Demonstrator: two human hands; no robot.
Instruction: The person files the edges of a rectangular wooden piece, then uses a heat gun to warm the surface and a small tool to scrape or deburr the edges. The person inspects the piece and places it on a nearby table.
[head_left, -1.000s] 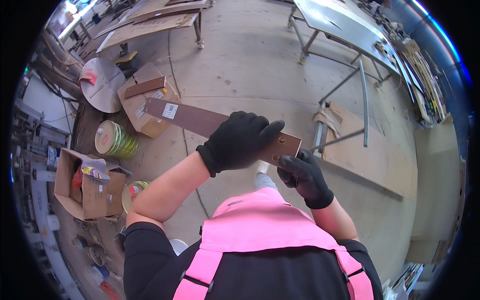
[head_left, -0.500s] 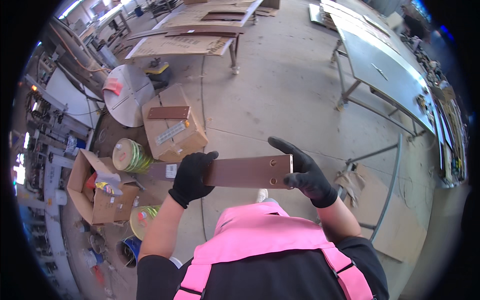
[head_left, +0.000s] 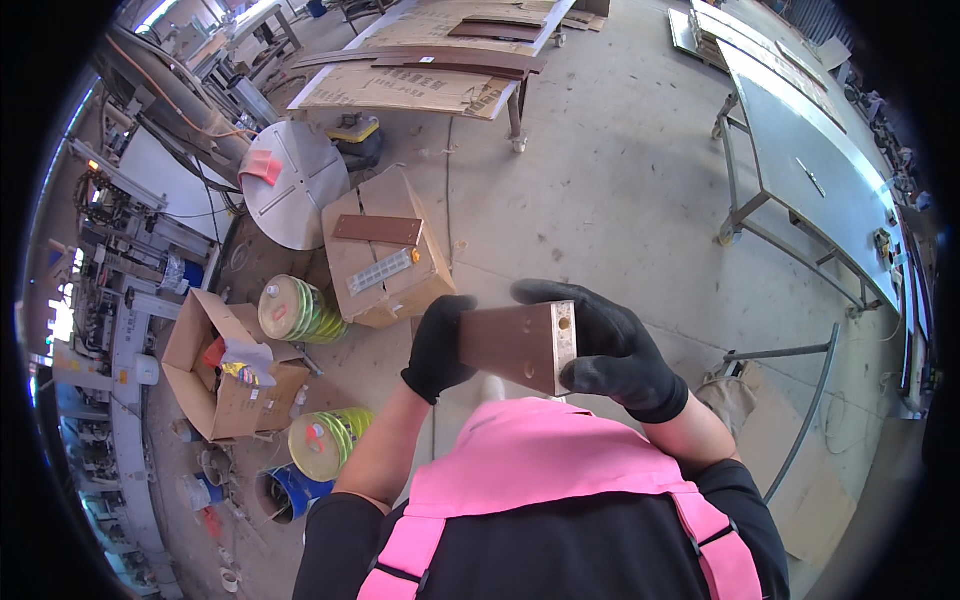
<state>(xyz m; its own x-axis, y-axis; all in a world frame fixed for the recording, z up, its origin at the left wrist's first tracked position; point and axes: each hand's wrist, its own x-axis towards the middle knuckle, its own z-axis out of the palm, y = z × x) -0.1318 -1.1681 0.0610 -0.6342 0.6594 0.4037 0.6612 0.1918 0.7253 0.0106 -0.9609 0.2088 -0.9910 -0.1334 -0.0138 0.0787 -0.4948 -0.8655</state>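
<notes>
Between my two black-gloved hands is a brown wooden board [head_left: 508, 345], its near end turned up toward me. That end face is pale and speckled, with a round hole near its top; faint round marks show on the brown face. My left hand [head_left: 438, 350] is closed around the board's left part, whose far end is mostly hidden. On the other side my right hand [head_left: 622, 350] grips the right end, thumb at the lower corner and fingers along the far edge.
At left stand a closed carton [head_left: 390, 285] bearing a brown plank [head_left: 377, 230], an open carton [head_left: 205, 385], and yellow-green pails [head_left: 290, 310]. A cardboard-covered table [head_left: 400, 92] is ahead. At right are a metal-topped table [head_left: 800, 150] and a bent metal frame [head_left: 815, 400].
The board has tilted, so its end face now shows and its length looks shorter. My right hand has closed over its far edge. The surroundings have shifted rightward in view.
</notes>
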